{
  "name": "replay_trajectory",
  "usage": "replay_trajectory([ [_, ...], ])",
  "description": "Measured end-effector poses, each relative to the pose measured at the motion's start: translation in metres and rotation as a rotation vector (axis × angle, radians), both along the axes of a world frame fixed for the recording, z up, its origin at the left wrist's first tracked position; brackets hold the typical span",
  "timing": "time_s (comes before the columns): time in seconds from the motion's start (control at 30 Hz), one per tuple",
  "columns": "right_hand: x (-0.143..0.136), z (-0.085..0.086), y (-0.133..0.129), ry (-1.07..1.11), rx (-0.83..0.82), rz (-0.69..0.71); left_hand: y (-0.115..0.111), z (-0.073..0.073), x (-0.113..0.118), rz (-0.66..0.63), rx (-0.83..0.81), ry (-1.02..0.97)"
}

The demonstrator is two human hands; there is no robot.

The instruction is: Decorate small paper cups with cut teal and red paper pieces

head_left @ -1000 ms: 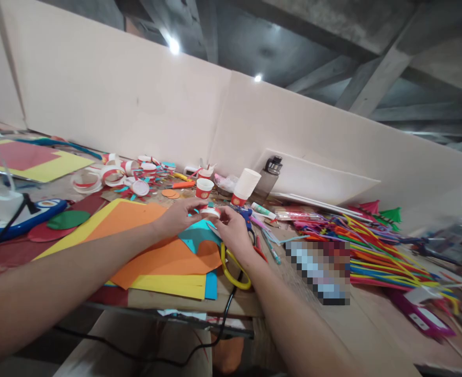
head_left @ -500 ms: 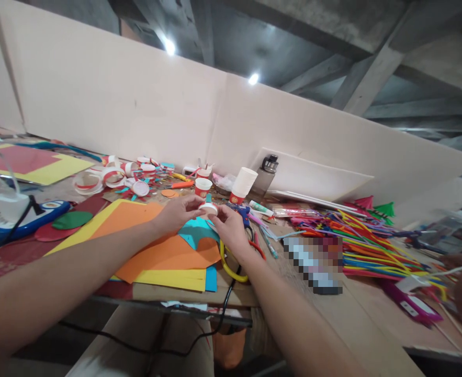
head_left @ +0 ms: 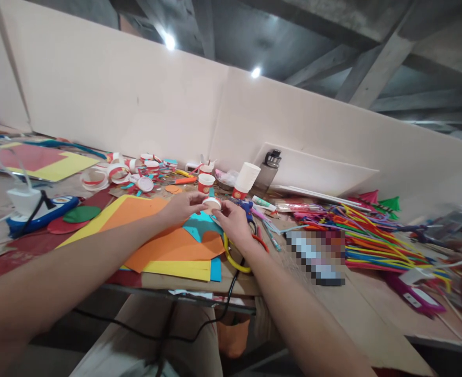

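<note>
Dead centre of the frame, I've got both hands on one small item: a cup piece (head_left: 212, 204), white with red, held up just above the sheets on the worktop (head_left: 68, 191). Left hand (head_left: 184, 207) on one side, fingers drawn in to a pinch at its rim; right hand (head_left: 234, 221) on the other, thumb and fingers closed about it, almost no gap from where I sit. A teal tab (head_left: 211, 192) stands up at the far edge; whether it's glued or only resting, I can't tell.

So how far along are we? Left of centre, finished-looking work: a decorated piece (head_left: 145, 183) with teal strips sticking out, more like it behind. Beside those, bare cup rings (head_left: 94, 179) with no strips that I can make out, so I'd call those undone. My piece sits somewhere between, I reckon, with only one tab visible and the fingers hiding the rest.

Plenty of stock, too! Right under the hands, teal paper (head_left: 198, 228) with curved bites out of its edge, partly used by my reading, over broad orange sheets (head_left: 164, 254). Just beyond, one upright paper cup (head_left: 206, 183), and right of it a cup stack (head_left: 248, 177), apparently uncut.
</note>
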State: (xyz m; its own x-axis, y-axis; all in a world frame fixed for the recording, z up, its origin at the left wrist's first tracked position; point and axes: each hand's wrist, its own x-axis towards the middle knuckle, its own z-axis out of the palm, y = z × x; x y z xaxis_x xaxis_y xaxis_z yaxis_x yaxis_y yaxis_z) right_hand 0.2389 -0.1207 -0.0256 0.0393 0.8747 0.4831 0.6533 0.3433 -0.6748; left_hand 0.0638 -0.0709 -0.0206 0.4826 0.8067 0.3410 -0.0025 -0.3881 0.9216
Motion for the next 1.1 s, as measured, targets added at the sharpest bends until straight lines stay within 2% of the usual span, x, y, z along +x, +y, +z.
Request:
replay_trajectory([
  [0.23, 0.001, -0.009, 0.006, 0.003, -0.028, 0.032, 0.009, -0.003, -0.002, -0.026, -0.062, 0.008],
  [0.43, 0.001, -0.01, 0.007, 0.002, -0.028, 0.038, 0.015, -0.008, -0.005, -0.11, -0.155, 0.017],
  [0.63, 0.008, -0.019, 0.016, 0.084, -0.114, 0.066, 0.017, -0.014, -0.005, -0.159, -0.244, -0.04],
  [0.9, 0.006, -0.016, 0.015, 0.172, -0.162, 0.101, 0.019, -0.017, -0.004, -0.161, -0.344, -0.088],
  [1.1, 0.004, -0.011, 0.014, 0.253, -0.2, 0.148, 0.023, -0.016, -0.005, -0.089, -0.324, -0.138],
])
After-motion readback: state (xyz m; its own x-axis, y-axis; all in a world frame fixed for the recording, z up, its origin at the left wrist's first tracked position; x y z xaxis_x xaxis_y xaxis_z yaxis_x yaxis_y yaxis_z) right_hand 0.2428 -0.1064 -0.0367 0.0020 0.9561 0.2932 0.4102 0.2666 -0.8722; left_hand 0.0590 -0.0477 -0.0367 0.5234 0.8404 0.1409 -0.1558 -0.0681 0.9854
